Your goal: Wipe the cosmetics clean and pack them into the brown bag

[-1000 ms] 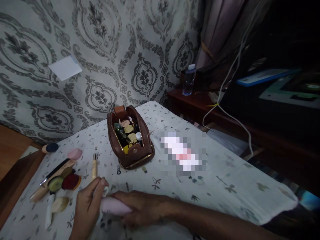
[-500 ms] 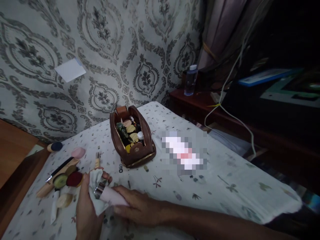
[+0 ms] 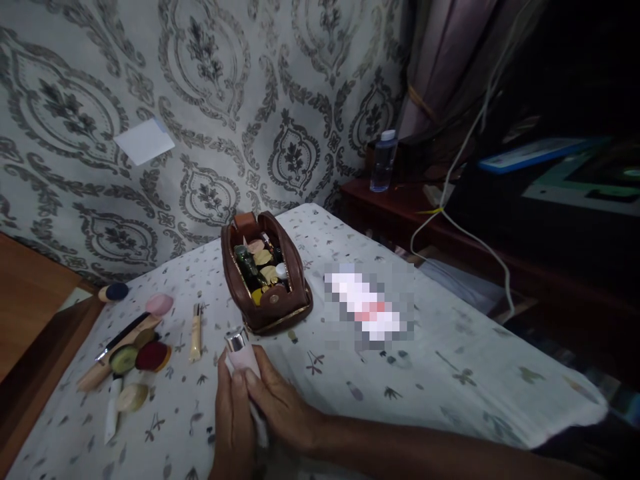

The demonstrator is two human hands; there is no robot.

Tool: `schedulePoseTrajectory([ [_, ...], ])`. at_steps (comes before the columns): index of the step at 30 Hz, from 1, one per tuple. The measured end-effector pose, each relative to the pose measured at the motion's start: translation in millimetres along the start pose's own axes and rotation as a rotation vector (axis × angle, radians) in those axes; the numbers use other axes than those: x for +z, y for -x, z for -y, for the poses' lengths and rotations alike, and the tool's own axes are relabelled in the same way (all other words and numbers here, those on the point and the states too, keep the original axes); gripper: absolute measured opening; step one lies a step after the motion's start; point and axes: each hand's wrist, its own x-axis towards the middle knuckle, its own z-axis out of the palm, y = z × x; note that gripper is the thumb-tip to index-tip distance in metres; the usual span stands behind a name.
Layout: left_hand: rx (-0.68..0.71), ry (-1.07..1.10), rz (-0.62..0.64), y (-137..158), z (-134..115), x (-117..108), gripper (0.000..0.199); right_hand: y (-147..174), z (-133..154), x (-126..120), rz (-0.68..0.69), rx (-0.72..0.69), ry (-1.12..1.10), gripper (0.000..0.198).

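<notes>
Between my two hands stands a pale pink bottle (image 3: 243, 358) with a shiny silver top, tilted slightly left. My left hand (image 3: 233, 410) is closed against its left side, with a white cloth (image 3: 261, 427) partly showing below the bottle between the palms. Around the bottle's right side wrap the fingers of my right hand (image 3: 283, 402), both thumbs close together at its front. Just beyond lies an open brown cosmetic bag (image 3: 294, 298), filled with small jars and bottles. A small beige tube (image 3: 195, 340) with a brush-like tip lies left of my hands.
At the left lie a pink makeup sponge (image 3: 159, 305), a green round compact (image 3: 123, 360), a dark red one (image 3: 153, 357), a white tube (image 3: 112, 413) and a brush (image 3: 114, 292). A blurred-out item (image 3: 365, 307) lies right of the bag. A water bottle (image 3: 384, 161) stands on the dark red desk.
The pink bottle has swung from lying sideways to nearly upright, and both hands have come together around it. My left hand has moved right, uncovering the beige tube. The cloth is now mostly hidden.
</notes>
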Motion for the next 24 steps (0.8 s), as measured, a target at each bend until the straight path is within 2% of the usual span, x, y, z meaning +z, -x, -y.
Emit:
schedulePoseTrajectory([
  [4,0.046,0.006,0.082,3.4,-14.6,9.7,0.054,-3.9,-5.8,1.1,-0.086,0.023,-0.097,0.071],
  [9,0.217,-0.108,0.134,7.4,-13.1,19.0,0.060,-13.2,-14.3,2.6,-0.209,0.045,-0.374,0.081],
  [12,0.320,-0.176,0.176,5.0,-9.1,14.8,0.063,-17.3,-17.2,6.4,-0.246,0.078,-0.558,0.087],
  [14,0.391,-0.216,0.226,-1.9,-7.1,2.5,0.065,-18.3,-17.8,7.6,-0.228,0.076,-0.588,0.086],
  [16,0.486,-0.281,0.309,-12.8,-4.4,-18.5,0.068,-18.2,-17.7,5.9,-0.215,0.047,-0.527,0.079],
  [18,0.618,-0.387,0.435,-25.6,-0.2,-45.4,0.069,-18.0,-17.6,1.3,-0.221,0.007,-0.390,0.064],
  [19,0.662,-0.427,0.460,-32.2,2.4,-59.1,0.067,-18.0,-17.8,-1.5,-0.228,-0.008,-0.310,0.055],
  [21,0.678,-0.463,0.519,-44.3,8.8,-82.6,0.063,-18.2,-19.3,-6.7,-0.236,-0.011,-0.137,0.038],
  [24,0.693,-0.468,0.597,-57.5,22.6,-99.5,0.054,-17.6,-23.8,-10.5,-0.174,0.013,0.207,0.031],
])
